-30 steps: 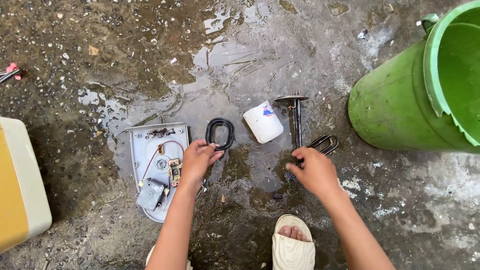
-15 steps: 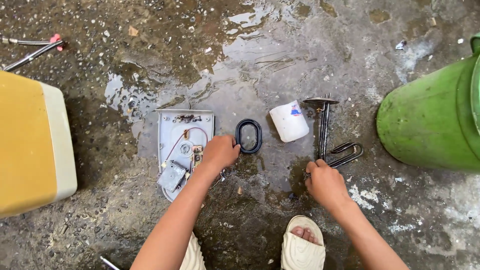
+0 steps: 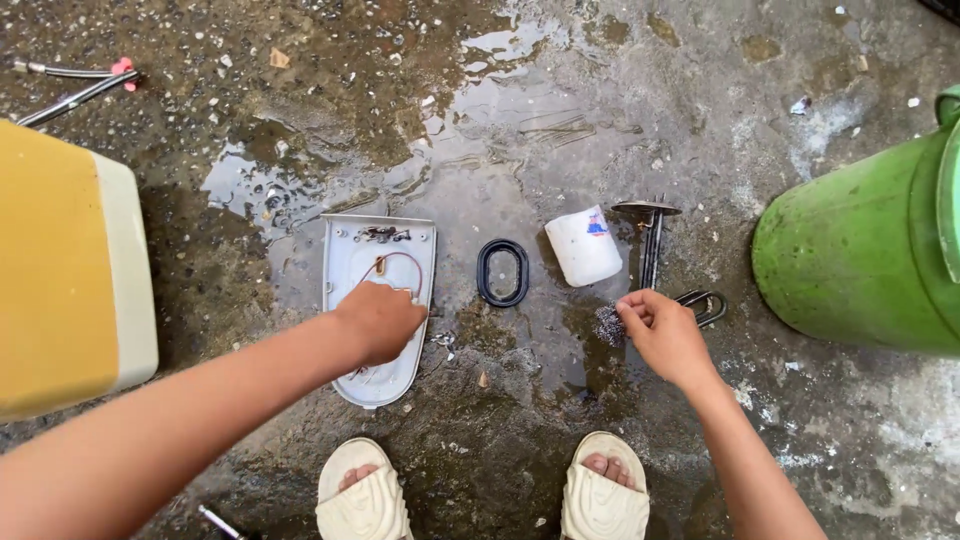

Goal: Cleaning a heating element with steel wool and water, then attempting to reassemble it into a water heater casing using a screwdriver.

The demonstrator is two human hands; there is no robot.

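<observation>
Head view, left to right: a yellow and cream casing (image 3: pixel 70 270) stands on the wet concrete floor (image 3: pixel 300 90). Left hand (image 3: pixel 380 320) lies curled on the grey cover plate (image 3: pixel 345 260); whether it grips anything I cannot tell. Beside it lie a black oval gasket (image 3: pixel 502 272) and a white cup (image 3: pixel 583 247). Right hand (image 3: pixel 662 335) pinches a steel scouring pad (image 3: pixel 608 325) at the heating element (image 3: pixel 650 240), near a green bucket (image 3: pixel 860 260).
</observation>
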